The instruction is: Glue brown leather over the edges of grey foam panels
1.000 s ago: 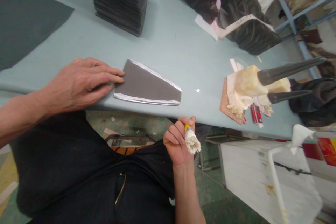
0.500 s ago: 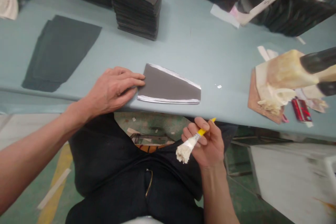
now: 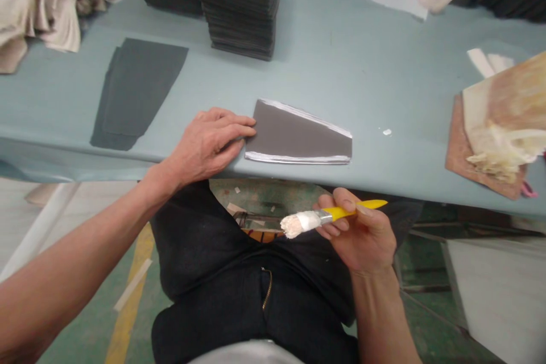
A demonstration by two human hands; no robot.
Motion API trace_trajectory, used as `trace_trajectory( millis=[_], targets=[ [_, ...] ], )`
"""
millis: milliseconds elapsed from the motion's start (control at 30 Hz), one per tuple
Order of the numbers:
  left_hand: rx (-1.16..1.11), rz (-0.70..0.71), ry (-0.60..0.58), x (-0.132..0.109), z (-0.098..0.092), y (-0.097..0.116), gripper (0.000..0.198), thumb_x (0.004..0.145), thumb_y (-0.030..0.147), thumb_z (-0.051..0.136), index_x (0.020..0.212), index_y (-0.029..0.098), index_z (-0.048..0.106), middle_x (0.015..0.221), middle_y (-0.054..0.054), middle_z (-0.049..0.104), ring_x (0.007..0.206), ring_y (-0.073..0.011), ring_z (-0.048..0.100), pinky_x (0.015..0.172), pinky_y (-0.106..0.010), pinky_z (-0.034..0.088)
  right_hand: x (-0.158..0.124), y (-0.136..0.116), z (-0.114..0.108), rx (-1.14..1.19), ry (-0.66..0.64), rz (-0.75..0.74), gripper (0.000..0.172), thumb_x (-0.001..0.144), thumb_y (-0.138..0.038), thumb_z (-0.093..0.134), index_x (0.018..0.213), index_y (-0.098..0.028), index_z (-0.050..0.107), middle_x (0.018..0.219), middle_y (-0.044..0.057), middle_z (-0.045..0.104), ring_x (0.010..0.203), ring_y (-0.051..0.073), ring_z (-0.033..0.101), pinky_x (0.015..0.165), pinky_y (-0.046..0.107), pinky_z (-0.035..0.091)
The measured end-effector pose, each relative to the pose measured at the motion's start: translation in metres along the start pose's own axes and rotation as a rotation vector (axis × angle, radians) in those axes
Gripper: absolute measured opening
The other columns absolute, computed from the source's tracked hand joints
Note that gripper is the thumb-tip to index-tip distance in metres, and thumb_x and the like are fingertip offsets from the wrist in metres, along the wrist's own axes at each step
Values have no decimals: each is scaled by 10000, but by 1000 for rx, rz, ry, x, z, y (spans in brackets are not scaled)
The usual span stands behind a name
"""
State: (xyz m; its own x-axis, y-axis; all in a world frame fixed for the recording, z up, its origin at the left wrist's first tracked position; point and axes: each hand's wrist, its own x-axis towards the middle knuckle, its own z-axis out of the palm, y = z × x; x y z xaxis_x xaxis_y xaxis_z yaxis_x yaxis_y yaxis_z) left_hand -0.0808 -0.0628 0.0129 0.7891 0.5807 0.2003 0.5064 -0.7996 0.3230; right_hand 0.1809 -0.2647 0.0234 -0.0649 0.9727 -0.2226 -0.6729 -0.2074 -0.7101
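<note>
Near the table's front edge lies a dark grey tapered panel, with a white, wet-looking strip along both long edges. My left hand rests flat with its fingers stretched out, the fingertips touching the panel's wide left end. Below the table edge, my right hand is closed round the yellow handle of a brush. The brush's bristles are clotted with white and point left, above my lap, apart from the panel.
Overlapping grey panels lie on the left of the blue-green table. Behind stands a tall stack of dark panels. Beige cloth is heaped at far left. A glue-crusted container sits on a brown board at right.
My right hand has turned the brush from slanting downward to nearly level. The view has shifted left, so things appear farther right. My left hand stays at the panel's end.
</note>
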Motion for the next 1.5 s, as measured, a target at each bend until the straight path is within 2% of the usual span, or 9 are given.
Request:
trace_trajectory(
  millis=[667,967,1300,1500],
  targets=[
    [5,-12,-10,0,-1,2,412,1105,364,378,1342,279,704,1504,-35,717,1346,-252,665,1189,-464,458,4,7,-11,27,51,9,240,860,-418,795,799,-252,633,672,-61,333,566,116,220,547,219,380],
    [-130,-21,27,2,-5,-1,366,1069,397,435,1243,283,737,1409,-37,775,1317,-229,712,1206,-454,499,6,6,-8,-19,116,-30,287,818,-433,818,777,-247,603,678,-58,334,580,114,212,542,223,374],
    [-32,42,45,0,-2,-2,378,1076,383,460,1293,228,728,1451,-114,747,1314,-281,710,1155,-514,516,-1,1,-9,-74,262,-127,286,799,-465,843,822,-267,637,667,-52,406,577,121,343,542,240,388],
    [-11,48,48,0,0,-2,374,1093,386,455,1303,230,723,1460,-103,743,1319,-267,703,1159,-485,502,10,2,-14,-180,348,-180,401,782,-575,907,815,-257,666,637,-62,456,553,105,410,525,225,410]
  ],
)
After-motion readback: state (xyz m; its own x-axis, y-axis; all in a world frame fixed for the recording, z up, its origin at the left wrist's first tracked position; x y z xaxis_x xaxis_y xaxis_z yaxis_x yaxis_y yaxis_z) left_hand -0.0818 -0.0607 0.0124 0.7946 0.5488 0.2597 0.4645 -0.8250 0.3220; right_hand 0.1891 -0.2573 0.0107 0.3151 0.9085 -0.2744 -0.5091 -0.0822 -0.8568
